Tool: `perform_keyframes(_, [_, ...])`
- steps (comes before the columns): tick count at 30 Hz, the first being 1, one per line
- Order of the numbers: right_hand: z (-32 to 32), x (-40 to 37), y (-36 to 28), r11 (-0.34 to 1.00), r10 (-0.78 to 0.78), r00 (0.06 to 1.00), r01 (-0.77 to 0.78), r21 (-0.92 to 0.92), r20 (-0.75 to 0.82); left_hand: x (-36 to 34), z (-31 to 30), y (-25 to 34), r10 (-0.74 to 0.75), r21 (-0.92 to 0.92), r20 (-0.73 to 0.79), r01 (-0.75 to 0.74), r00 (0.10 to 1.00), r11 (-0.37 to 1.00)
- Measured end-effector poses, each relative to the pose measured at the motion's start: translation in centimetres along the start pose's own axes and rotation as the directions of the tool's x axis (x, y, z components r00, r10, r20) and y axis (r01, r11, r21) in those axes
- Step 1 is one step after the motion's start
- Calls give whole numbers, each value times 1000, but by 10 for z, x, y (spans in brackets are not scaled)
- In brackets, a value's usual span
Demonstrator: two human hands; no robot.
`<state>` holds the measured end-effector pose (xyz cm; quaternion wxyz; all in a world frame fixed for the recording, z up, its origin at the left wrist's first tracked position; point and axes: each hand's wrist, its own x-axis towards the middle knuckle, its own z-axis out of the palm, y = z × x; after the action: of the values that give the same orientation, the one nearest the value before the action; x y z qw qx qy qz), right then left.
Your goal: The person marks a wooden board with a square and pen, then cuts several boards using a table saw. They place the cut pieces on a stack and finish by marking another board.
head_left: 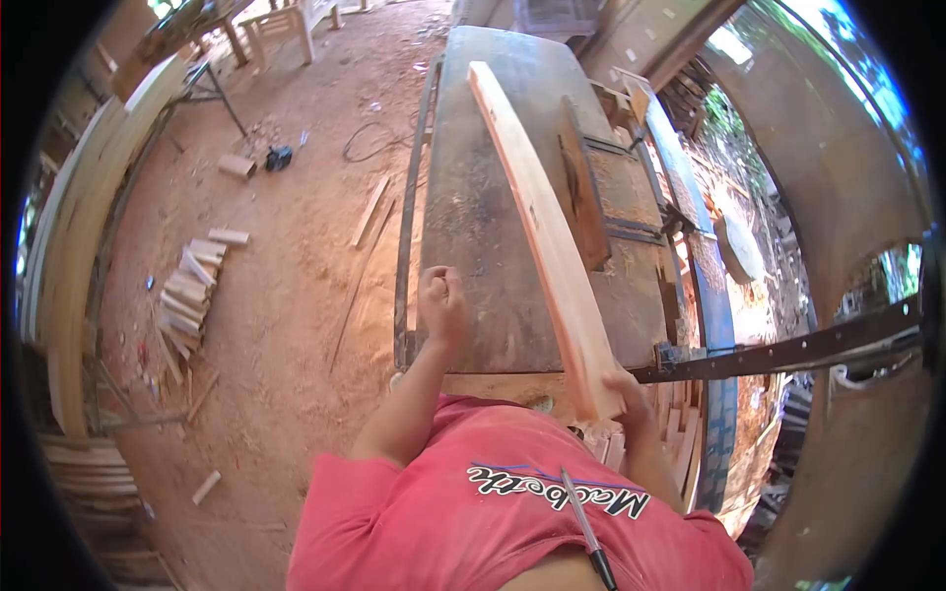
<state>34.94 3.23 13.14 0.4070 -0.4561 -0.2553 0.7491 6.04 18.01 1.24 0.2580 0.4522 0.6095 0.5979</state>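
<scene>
1. Pale wood marks out the head view. A long plank (537, 212) lies tilted on edge on the bench (473, 246). It runs from about 5 o'clock near the body up toward 12 o'clock at the far end.
2. The right hand (623, 394), at 5 o'clock, is wrapped round the near end of the plank. Its fingers are closed on the wood just past the near edge of the bench.
3. The left hand (443, 300) is near the middle of the view, curled into a loose fist with nothing in it. It rests on the bench top by the near left edge, well apart from the plank.
4. A dark wooden block (581, 197) lies on the bench just beside the plank, at 1 o'clock.
5. A dark metal bar (788, 350) reaches out from the bench toward 3 o'clock.
6. On the dirt floor (296, 295), a stack of offcuts (192, 291) lies at 9 o'clock. A black cable (370, 143) loops at 11 o'clock.
7. Long boards (69, 256) lean along the left edge, from 8 to 10 o'clock.
8. A pen (588, 532) is clipped to the red shirt (443, 522) at 6 o'clock.
</scene>
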Motion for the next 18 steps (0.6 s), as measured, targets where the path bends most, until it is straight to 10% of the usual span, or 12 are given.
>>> perform_keyframes(4, [-49,-80,4,982,77,997,-78,-172,-16,20,61,-1,-164,-160,401,245,901,956])
perform_keyframes(6, [-60,-131,16,982,133,988,-142,-129,-76,27,90,17,-450,-186,562,636,694,749])
perform_keyframes(12, [-107,-295,67,945,324,923,-304,125,-207,18,137,65,-591,-145,744,939,311,312])
perform_keyframes(15, [-85,-361,62,992,3,899,53,115,-438,-13,151,75,-283,-432,845,891,454,138])
perform_keyframes(18, [-68,-370,29,790,-577,661,601,-121,-479,-24,152,134,-368,-362,878,927,306,-93])
